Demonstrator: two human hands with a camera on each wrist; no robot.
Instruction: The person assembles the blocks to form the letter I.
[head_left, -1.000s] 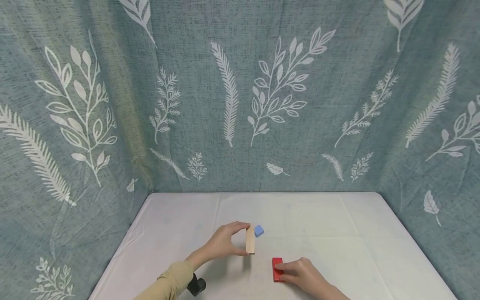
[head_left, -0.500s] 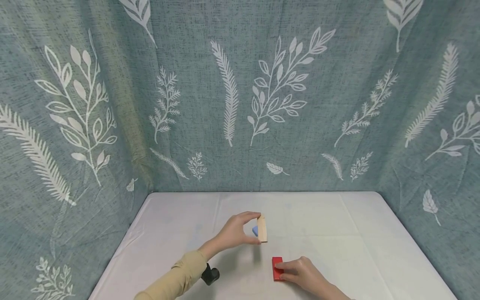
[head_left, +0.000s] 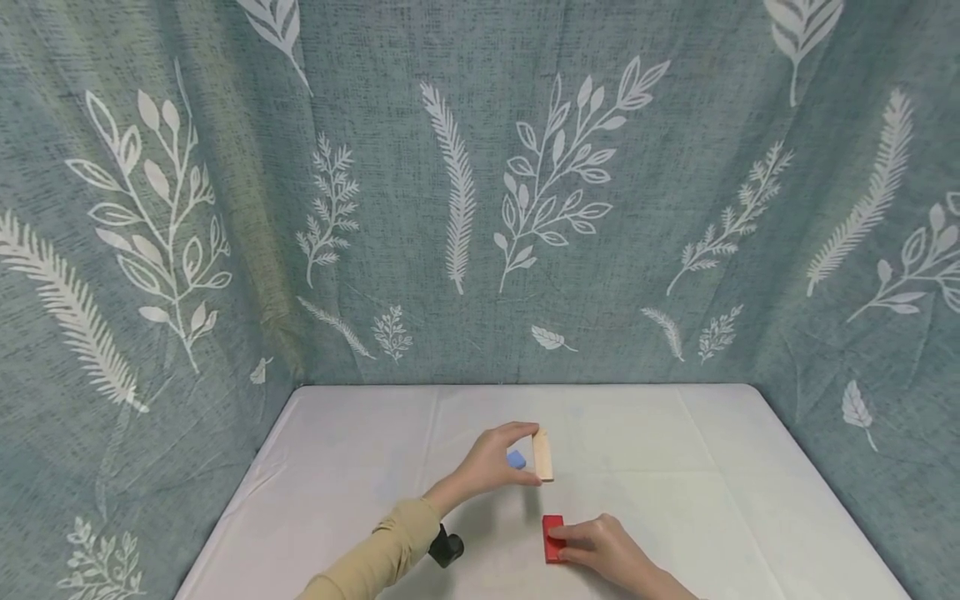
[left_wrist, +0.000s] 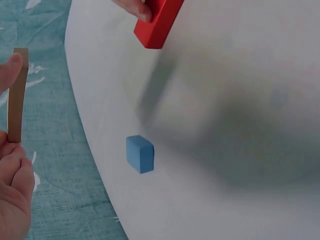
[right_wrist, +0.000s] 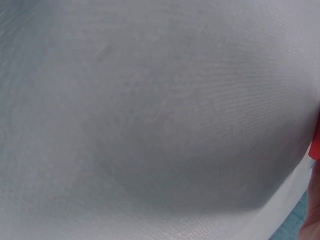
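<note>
My left hand (head_left: 491, 460) pinches a pale wooden block (head_left: 543, 456) by its two ends, thumb at the near end and fingers at the far one. The block is held above the table, its shadow falling below it. A small blue block (left_wrist: 140, 154) lies on the white cloth; in the head view it shows through the gap between thumb and fingers. Nearer the body, my right hand (head_left: 611, 552) grips a red oblong block (head_left: 553, 533) from its right side. Only a red corner and part of that hand enter the right wrist view at its right edge.
A white cloth covers the table (head_left: 660, 467). Behind it and along both sides hangs a green curtain (head_left: 480, 333) with white leaf prints. A black wrist camera (head_left: 447, 547) sits under the left sleeve (head_left: 382, 550).
My left hand has carried the wooden block to the right and farther from the body, past the blue block. The right hand and the red block have stayed in place.
</note>
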